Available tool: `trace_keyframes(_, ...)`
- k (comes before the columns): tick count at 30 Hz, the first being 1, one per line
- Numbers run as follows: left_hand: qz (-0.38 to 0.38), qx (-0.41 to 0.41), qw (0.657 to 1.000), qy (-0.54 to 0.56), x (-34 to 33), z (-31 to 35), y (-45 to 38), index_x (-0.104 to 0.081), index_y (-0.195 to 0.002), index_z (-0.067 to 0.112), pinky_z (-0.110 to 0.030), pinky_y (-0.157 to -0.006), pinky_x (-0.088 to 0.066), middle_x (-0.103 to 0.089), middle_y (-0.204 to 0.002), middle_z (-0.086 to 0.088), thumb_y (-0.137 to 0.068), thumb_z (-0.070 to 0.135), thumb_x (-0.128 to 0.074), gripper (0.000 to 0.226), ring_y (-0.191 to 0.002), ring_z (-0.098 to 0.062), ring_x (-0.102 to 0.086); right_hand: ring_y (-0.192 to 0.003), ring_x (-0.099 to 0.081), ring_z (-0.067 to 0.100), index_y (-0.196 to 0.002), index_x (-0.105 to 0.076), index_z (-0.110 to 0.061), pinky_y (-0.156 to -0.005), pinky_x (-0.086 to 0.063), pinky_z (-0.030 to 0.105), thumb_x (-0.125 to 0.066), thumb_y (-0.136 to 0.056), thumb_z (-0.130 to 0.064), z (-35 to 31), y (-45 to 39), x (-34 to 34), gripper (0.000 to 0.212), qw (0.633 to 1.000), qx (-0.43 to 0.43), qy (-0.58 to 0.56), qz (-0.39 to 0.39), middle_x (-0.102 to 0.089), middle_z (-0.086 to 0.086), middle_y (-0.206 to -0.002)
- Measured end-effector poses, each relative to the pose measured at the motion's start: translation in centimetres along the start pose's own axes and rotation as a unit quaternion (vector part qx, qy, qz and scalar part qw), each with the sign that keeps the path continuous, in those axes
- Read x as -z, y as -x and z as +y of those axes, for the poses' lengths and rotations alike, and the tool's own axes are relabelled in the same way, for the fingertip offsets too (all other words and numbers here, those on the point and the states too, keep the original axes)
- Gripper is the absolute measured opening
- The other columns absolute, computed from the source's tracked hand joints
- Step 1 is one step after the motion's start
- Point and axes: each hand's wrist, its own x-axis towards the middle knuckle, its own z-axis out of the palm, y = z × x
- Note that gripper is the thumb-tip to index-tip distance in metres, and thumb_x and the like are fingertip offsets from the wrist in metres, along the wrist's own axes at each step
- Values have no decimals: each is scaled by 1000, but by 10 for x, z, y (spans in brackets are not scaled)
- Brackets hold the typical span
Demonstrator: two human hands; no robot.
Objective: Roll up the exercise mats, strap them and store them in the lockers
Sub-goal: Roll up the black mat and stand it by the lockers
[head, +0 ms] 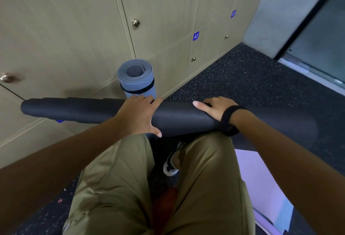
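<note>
Head view: we've got the dark rolled mat (175,118) lying crosswise over the knees, long axis left-right, left end toward the lockers (78,29). Left hand (137,116) wraps over the roll near its middle, fingers curled round the far side, thumb below. Right hand (214,108) grips the top just beside it. Blue mat (136,78), strapped, stands upright against the lockers, just behind the left hand. Speckled floor (242,80) lies open to the right.
</note>
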Motion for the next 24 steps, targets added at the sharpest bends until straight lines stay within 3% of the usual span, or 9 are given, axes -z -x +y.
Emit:
trace_keyframes(5, -17, 14, 1000, 16, 4, -1, -7, -54, -126, 25, -36, -62, -52, -61, -89, 7, -61, 93, -60, 94, -75, -17, -61, -84, -63, 20, -90, -68, -27, -79, -48, 38, -8, -81, -92, 2, -4, 1, 89, 1000, -9, -11, -19, -68, 0, -89)
trace_keyframes(9, -39, 38, 997, 53, 19, -7, -16, -54, -117, 30, -33, -63, -49, -62, -90, 12, -63, 88, -62, 80, -77, -15, -60, -92, -64, 25, -96, -65, -27, -79, -45, 39, -15, -86, -89, 7, -1, 6, 81, 999, -1, -33, 8, -69, 2, -94)
trace_keyframes(11, -33, 48, 996, 61, 28, -12, -19, -57, -114, 33, -35, -65, -52, -64, -88, 13, -62, 87, -61, 76, -76, -15, -61, -103, -63, 27, -115, -62, -27, -88, -48, 41, -18, -75, -97, 13, 6, 13, 92, 999, 21, -17, 38, -69, 4, -110)
trace_keyframes(13, -30, 61, 995, 70, 41, -19, -20, -57, -112, 36, -35, -66, -51, -65, -88, 13, -62, 84, -61, 70, -77, -14, -60, -117, -59, 29, -139, -47, -31, -99, -47, 45, -26, -64, -104, 22, 14, 24, 107, 997, 47, 34, 55, -63, 5, -130)
trace_keyframes(16, -27, 81, 994, 71, 68, -30, -22, -56, -112, 40, -33, -67, -45, -62, -87, 16, -63, 82, -64, 65, -75, -12, -54, -126, -51, 31, -154, -25, -36, -107, -41, 50, -58, -56, -97, 29, 26, 45, 119, 987, 68, 121, 78, -53, 4, -141)
trace_keyframes(19, -15, 86, 994, 72, 98, -35, -23, -55, -115, 41, -35, -71, -47, -65, -95, 15, -59, 86, -67, 72, -81, -13, -54, -124, -51, 32, -155, -24, -36, -107, -41, 48, -71, -56, -87, 23, 39, 71, 121, 981, 61, 155, 101, -53, 6, -139)
trace_keyframes(24, -2, 91, 992, 88, 152, -42, -3, -51, -113, 44, -40, -76, -53, -68, -97, 16, -50, 93, -62, 80, -88, -18, -65, -120, -57, 31, -147, -37, -32, -102, -46, 44, -72, -60, -84, -3, 81, 118, 108, 967, 66, 187, 157, -60, 5, -129)
